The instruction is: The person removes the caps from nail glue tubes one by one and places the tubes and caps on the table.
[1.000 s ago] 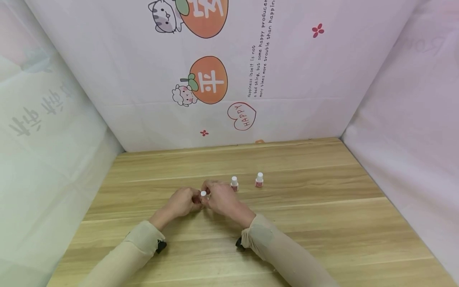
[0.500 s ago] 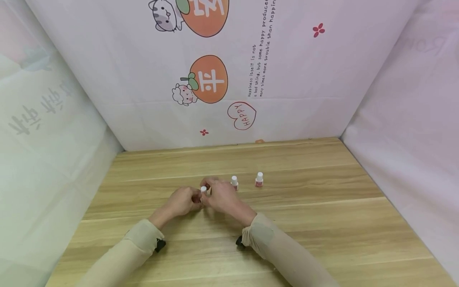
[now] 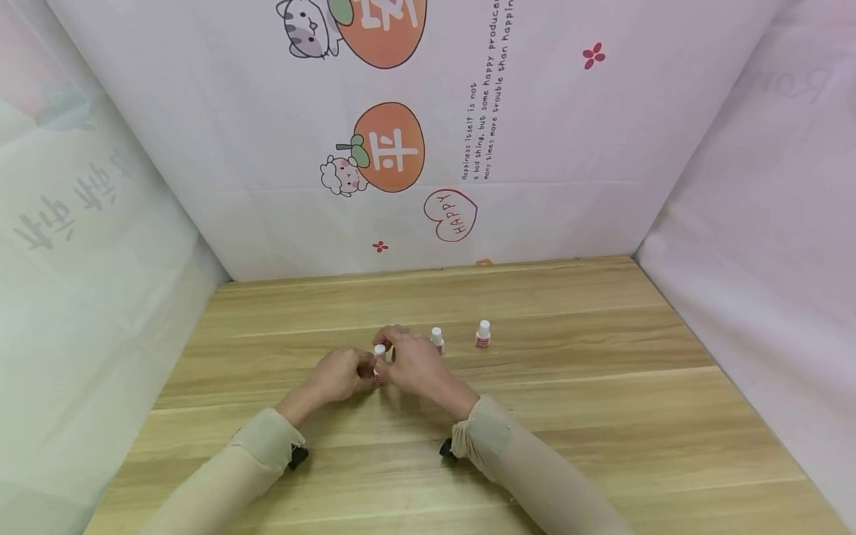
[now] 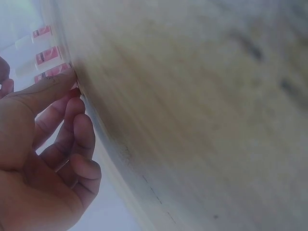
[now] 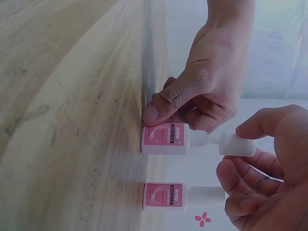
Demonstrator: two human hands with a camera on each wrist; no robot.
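A small white nail glue bottle (image 5: 166,138) with a pink label stands upright on the wooden table. My left hand (image 3: 339,374) holds its lower body between thumb and fingers, as the right wrist view shows. Above the neck, my right hand (image 3: 417,362) pinches the white cap (image 5: 237,144) between thumb and fingers. The cap is apart from the bottle, and a thin stem runs between it and the neck. In the head view, the right fingers partly cover this bottle. In the left wrist view, my left thumb (image 4: 48,89) hides part of the label.
Two more capped glue bottles stand upright to the right: one close to my right hand (image 3: 438,339), one farther right (image 3: 484,334). The wooden table (image 3: 602,416) is bounded by a printed cloth wall (image 3: 535,215) behind and white cloth at both sides.
My right hand has raised the white cap up and off the bottle neck, mostly in the first half second. The left hand and the other two bottles have stayed put.
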